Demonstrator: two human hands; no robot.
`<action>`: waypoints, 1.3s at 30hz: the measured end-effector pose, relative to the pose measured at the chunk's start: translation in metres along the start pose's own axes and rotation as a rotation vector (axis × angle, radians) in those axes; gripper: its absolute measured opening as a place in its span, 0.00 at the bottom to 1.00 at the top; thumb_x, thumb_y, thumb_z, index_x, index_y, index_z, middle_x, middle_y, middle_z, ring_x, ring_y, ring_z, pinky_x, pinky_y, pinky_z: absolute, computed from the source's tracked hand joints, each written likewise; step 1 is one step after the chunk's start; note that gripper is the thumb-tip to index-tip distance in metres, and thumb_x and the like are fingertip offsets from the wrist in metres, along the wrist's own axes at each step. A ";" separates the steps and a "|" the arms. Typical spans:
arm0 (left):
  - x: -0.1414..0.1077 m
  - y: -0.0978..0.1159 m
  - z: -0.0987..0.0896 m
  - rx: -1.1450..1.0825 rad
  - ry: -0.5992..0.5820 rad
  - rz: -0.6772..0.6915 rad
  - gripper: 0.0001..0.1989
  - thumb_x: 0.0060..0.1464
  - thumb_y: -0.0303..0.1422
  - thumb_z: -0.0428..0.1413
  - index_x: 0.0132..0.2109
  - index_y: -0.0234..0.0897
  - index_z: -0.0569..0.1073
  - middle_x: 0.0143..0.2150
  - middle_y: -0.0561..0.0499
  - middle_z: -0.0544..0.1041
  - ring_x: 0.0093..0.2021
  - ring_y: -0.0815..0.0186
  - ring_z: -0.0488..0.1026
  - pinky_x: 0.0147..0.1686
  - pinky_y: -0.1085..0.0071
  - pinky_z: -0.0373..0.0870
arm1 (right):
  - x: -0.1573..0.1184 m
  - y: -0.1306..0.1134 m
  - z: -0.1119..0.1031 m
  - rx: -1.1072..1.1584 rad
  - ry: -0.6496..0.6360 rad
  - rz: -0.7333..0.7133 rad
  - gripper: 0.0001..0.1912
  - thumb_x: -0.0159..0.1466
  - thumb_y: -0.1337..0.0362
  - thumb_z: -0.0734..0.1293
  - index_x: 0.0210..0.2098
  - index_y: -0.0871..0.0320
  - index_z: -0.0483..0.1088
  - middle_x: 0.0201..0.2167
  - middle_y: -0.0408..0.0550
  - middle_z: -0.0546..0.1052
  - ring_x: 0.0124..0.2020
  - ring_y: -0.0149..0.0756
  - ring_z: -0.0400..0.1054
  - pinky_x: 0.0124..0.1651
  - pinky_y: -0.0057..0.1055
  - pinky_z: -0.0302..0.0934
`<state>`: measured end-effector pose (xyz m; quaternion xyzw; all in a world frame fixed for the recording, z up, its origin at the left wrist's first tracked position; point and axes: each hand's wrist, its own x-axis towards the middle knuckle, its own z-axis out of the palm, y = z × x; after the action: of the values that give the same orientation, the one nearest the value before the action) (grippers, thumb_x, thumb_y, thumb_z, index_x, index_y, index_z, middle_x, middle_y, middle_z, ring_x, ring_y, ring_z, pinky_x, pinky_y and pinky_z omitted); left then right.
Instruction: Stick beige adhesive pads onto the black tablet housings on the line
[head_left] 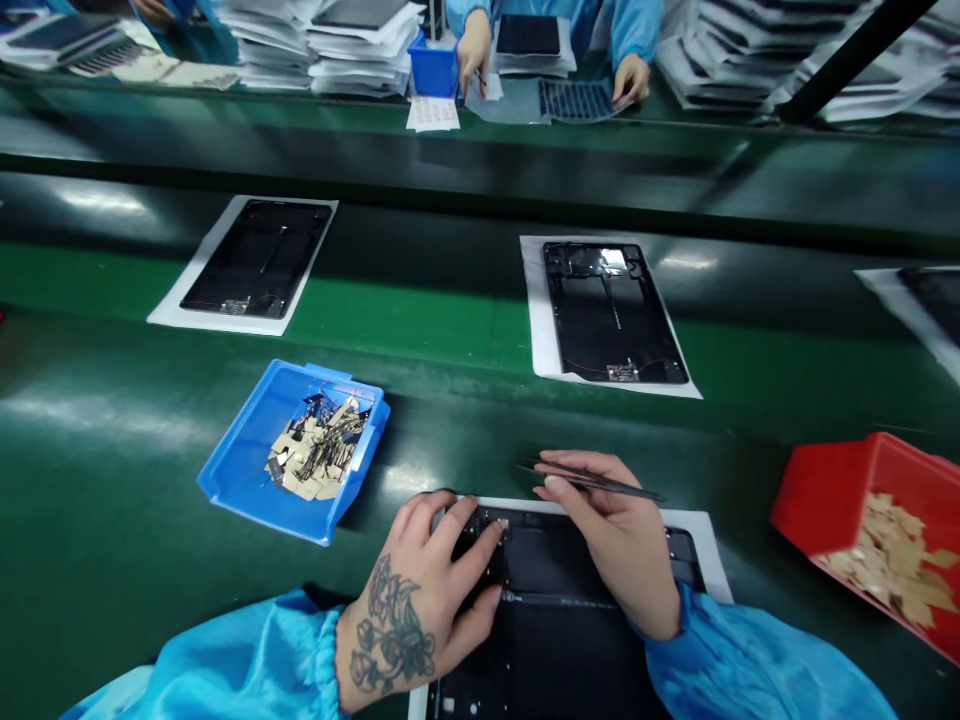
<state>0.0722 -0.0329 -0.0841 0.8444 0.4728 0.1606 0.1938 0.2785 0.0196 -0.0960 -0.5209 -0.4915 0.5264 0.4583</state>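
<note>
My left hand [431,595] rests on the upper left part of a black tablet housing [562,650], fingers spread and the index fingertip pressed near its top edge. A pair of dark tweezers [630,487] is pinched in my right hand [626,540], above the housing's upper right part, tips pointing left. White paper [712,550] lies under the housing. My forearms and hands cover parts of it, and its lower end runs out of view.
Left of centre stands a blue bin [247,470] of small flat parts; a red bin [825,495] at right holds beige pieces. Beyond, tablet housings [255,260] [622,320] lie on paper sheets. A co-worker's hands [474,50] handle sheets across the bench, near paper stacks [364,60].
</note>
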 end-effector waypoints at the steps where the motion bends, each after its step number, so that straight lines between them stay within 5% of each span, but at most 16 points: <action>1: 0.000 0.000 0.001 0.004 0.004 -0.003 0.22 0.56 0.34 0.52 0.58 0.36 0.67 0.57 0.40 0.61 0.54 0.47 0.57 0.52 0.47 0.58 | -0.001 0.000 0.000 -0.017 -0.001 -0.009 0.08 0.64 0.63 0.70 0.41 0.54 0.69 0.44 0.47 0.73 0.43 0.38 0.71 0.42 0.29 0.72; 14: -0.001 0.000 0.006 -0.019 0.078 0.006 0.21 0.56 0.33 0.50 0.57 0.35 0.68 0.55 0.39 0.63 0.54 0.49 0.58 0.53 0.48 0.57 | -0.006 -0.007 0.004 -0.135 -0.287 -0.240 0.05 0.63 0.71 0.70 0.37 0.54 0.72 0.35 0.41 0.76 0.37 0.31 0.71 0.42 0.25 0.66; 26: 0.000 -0.003 0.016 -0.032 0.177 0.042 0.21 0.53 0.32 0.50 0.54 0.36 0.69 0.54 0.40 0.64 0.52 0.48 0.60 0.50 0.48 0.61 | -0.007 -0.009 0.006 -0.181 -0.372 -0.289 0.03 0.63 0.69 0.70 0.35 0.54 0.73 0.38 0.44 0.77 0.40 0.37 0.72 0.45 0.32 0.67; 35: -0.005 -0.013 0.027 0.080 0.230 0.133 0.22 0.56 0.31 0.50 0.56 0.27 0.66 0.55 0.38 0.65 0.52 0.50 0.61 0.49 0.54 0.65 | -0.009 -0.002 0.004 -0.153 -0.157 -0.047 0.07 0.64 0.60 0.67 0.36 0.57 0.71 0.34 0.46 0.73 0.29 0.34 0.69 0.31 0.28 0.63; 39: -0.004 -0.015 0.029 0.084 0.313 0.161 0.20 0.57 0.30 0.47 0.55 0.29 0.67 0.53 0.39 0.67 0.51 0.50 0.63 0.47 0.54 0.66 | -0.010 -0.002 0.004 -0.142 -0.140 -0.051 0.11 0.64 0.56 0.67 0.35 0.59 0.70 0.31 0.45 0.72 0.29 0.35 0.69 0.32 0.28 0.63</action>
<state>0.0723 -0.0339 -0.1175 0.8515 0.4346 0.2853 0.0688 0.2748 0.0101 -0.0932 -0.5015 -0.5713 0.5136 0.3979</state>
